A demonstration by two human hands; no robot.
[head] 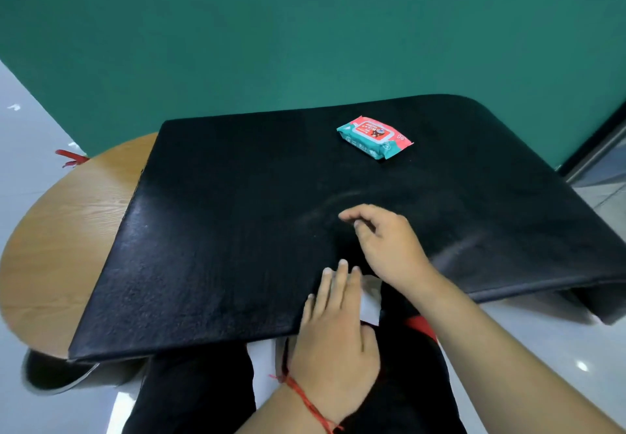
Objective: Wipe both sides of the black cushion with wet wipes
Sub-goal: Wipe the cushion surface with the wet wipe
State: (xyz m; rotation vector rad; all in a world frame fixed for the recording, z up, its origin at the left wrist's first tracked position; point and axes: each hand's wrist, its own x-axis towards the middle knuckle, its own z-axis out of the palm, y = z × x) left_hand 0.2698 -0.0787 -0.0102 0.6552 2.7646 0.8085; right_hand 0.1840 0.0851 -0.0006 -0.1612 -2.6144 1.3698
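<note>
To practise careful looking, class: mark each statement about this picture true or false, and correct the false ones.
1. The wipes pack lies on the black cushion. True.
2. The cushion rests on a glass table. False: the table is wooden.
3. The left hand has a red string at its wrist. True.
4. The right hand grips the wipes pack. False: the pack lies apart from it, farther back.
5. A white wipe shows beside the left hand. True.

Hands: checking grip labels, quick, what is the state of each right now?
Left hand: open, straight fingers touching the wet wipe at the black cushion edge.
Right hand: open, loosely curled, holding nothing.
</note>
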